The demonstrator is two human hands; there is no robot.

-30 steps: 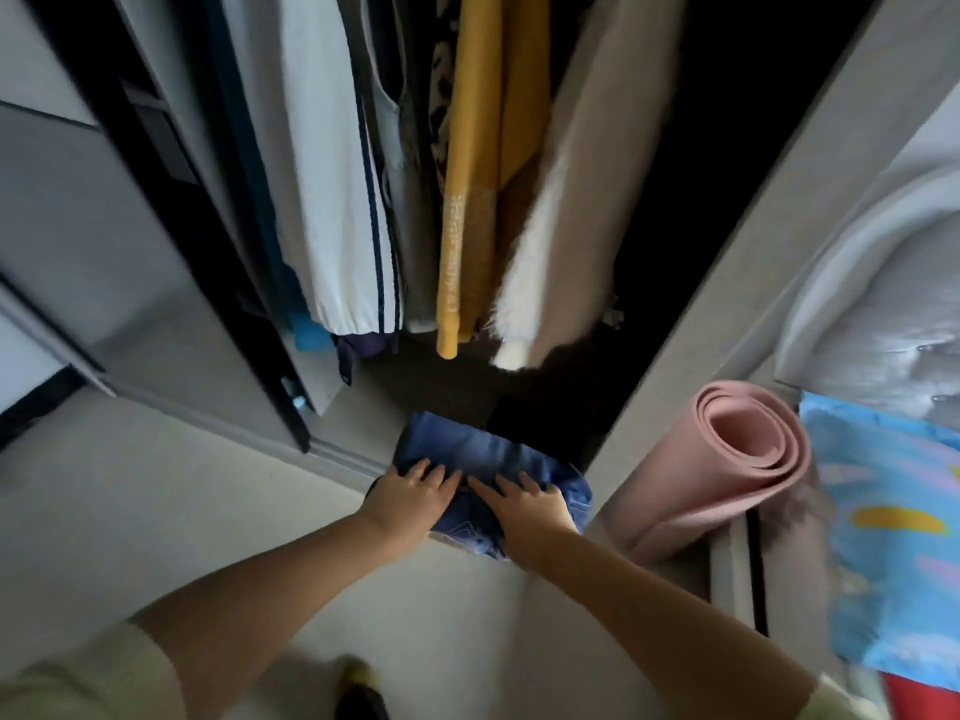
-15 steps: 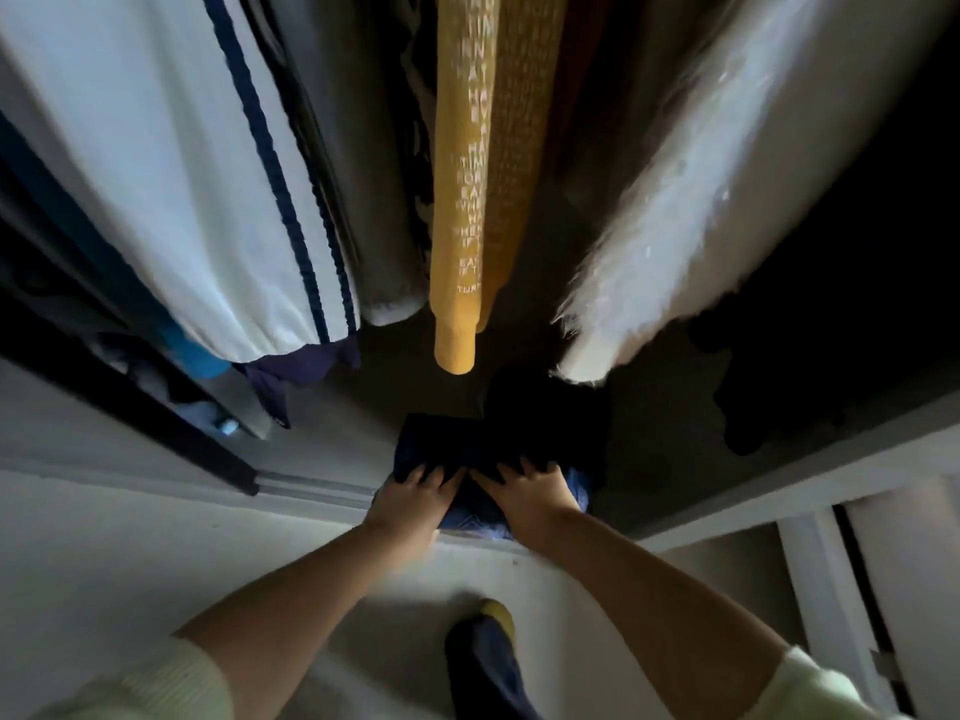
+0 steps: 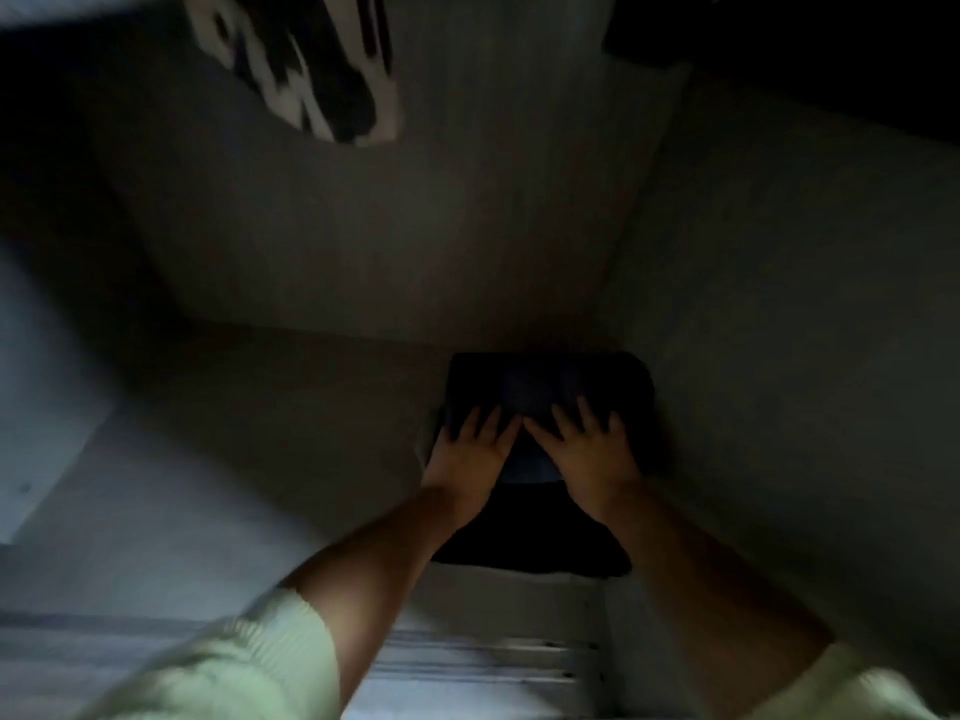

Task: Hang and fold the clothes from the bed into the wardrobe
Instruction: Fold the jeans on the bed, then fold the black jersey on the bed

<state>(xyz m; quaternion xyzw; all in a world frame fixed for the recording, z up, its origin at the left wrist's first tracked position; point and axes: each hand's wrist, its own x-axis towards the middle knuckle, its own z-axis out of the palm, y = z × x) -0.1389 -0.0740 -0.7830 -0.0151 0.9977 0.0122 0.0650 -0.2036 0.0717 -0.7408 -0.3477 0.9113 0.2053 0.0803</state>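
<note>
Hands flat, fingers spread: left hand (image 3: 470, 449) and right hand (image 3: 587, 449) press a folded dark garment (image 3: 550, 387) onto the wardrobe floor (image 3: 311, 407), against its right wall. This piece looks nearly stowed; whatever remains on the bed is out of view.

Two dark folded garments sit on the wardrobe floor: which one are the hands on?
The far one, the folded dark blue garment by the back corner: left hand and right hand lie flat on it. The black garment lies nearer, between the forearms.
</note>
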